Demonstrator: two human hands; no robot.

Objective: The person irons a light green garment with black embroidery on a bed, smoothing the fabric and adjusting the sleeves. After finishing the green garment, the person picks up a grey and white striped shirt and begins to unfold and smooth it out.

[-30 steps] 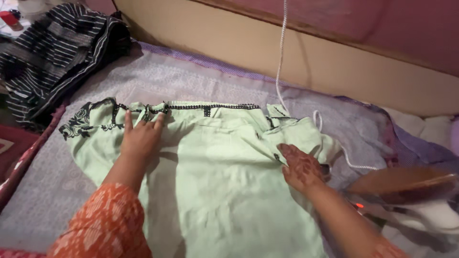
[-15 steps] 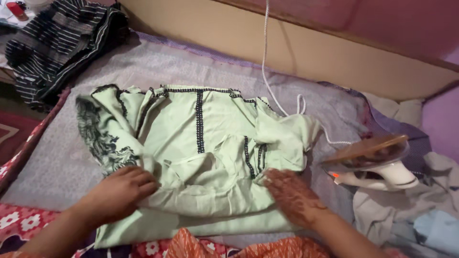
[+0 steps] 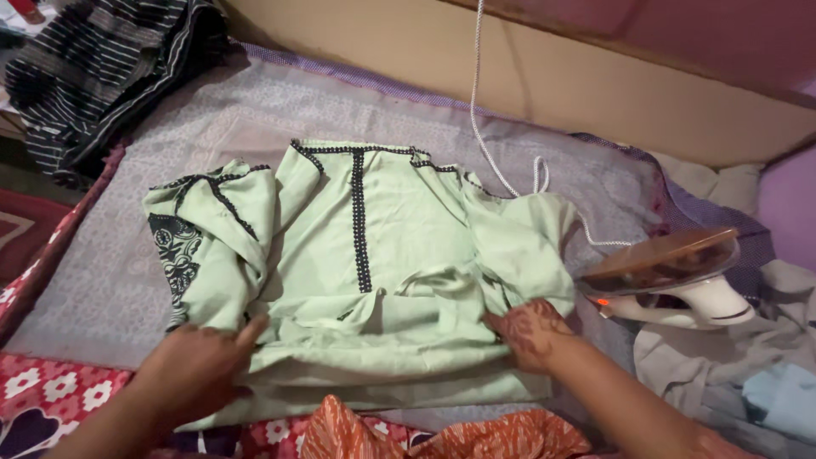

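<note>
Head view only. Pale green garment (image 3: 374, 272) with black lace trim lies partly folded on a grey patterned sheet (image 3: 110, 280), its near edge under both hands.

Left hand (image 3: 200, 370): palm down on the near-left corner of the garment, fingers (image 3: 246, 336) spread slightly and laid flat on the cloth, tips pointing up-right toward the middle fold. Not pinching anything that I can see, just pressing. Just beyond the fingertips is the folded left sleeve with a black printed panel (image 3: 174, 255).

Right hand (image 3: 531, 331): dark henna pattern on its back, on the near-right edge of the garment. Fingers (image 3: 501, 323) curl together down into the cloth at a crease; cannot tell if they grip the fabric or only press it. Just left of those fingertips the cloth bunches into a small ridge; beyond them runs the vertical black trim strip (image 3: 359, 221) up to the neckline.

Right of the right hand, near but not touching: an iron (image 3: 671, 280) tipped on its side, brown soleplate facing up, white body, small red light lit. Its white cord (image 3: 478, 102) runs from past the garment's far-right corner up along the beige wall (image 3: 595, 93).

Far beyond the left fingers, top-left corner: a black garment with white stripes (image 3: 102, 76), well apart. Near edge, between the forearms: orange patterned fabric (image 3: 442, 438). Red floral cloth (image 3: 59, 391) sits left of the left wrist. Rumpled grey and light blue cloth (image 3: 748, 374) lies under and behind the iron. No packages, labels or signs readable in view.
</note>
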